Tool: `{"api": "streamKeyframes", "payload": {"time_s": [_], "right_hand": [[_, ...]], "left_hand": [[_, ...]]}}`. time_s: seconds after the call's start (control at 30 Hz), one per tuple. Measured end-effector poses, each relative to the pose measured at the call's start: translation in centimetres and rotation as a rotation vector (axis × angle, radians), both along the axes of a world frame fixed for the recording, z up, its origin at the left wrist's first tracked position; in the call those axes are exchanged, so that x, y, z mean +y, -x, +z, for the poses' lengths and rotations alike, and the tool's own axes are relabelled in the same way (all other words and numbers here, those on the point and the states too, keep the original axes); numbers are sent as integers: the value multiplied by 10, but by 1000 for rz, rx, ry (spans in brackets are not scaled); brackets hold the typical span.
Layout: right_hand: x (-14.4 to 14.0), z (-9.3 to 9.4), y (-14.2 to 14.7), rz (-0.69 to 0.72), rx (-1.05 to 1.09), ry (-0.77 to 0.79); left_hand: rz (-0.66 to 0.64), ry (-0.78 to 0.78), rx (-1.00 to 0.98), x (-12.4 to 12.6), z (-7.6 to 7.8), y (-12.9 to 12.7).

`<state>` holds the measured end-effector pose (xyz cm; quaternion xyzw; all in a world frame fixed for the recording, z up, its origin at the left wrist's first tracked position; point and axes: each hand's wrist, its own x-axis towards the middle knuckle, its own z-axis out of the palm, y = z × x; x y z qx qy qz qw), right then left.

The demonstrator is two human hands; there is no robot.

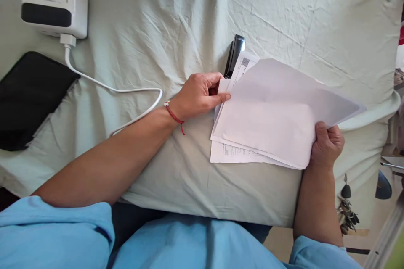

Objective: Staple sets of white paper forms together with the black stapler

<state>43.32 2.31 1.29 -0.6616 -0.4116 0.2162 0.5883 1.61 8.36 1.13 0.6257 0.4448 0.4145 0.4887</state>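
Head view, looking down: the left hand (197, 94) pinches the near-left corner of the paper sheets (271, 122), fingers closed on the edge. The right hand (326, 145) grips the sheets' right end, fingers curled tight, lifting the top pages off the pale cloth-covered counter (164, 29). A black stapler (234, 54) lies just behind the papers, partly hidden under them. Well off to the left sit a white box device (55, 0), its white cable (120, 90) and a dark tablet (28, 96). Keys (346, 210) hang at lower right.

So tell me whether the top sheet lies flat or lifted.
Lifted: the top sheet is raised off the papers beneath, its right edge held by the right hand.
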Motion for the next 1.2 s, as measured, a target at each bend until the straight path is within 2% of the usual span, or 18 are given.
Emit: {"api": "streamKeyframes", "payload": {"time_s": [0.27, 0.53, 0.7, 1.0, 1.1, 1.2], "right_hand": [[-1, 0, 2, 0, 2, -2], [1, 0, 3, -20, 8, -3], [-2, -2, -3, -1, -17, 29], [-2, -2, -8, -27, -46, 40], [0, -2, -11, -60, -62, 38], [1, -2, -14, -84, -42, 31]], "left_hand": [[90, -113, 114, 2, 1, 1], [6, -30, 5, -1, -2, 0], [60, -42, 94, 1, 0, -1], [85, -66, 20, 0, 9, -2], [72, -4, -9, -1, 7, -1], [92, -5, -10, 0, -1, 1]]}}
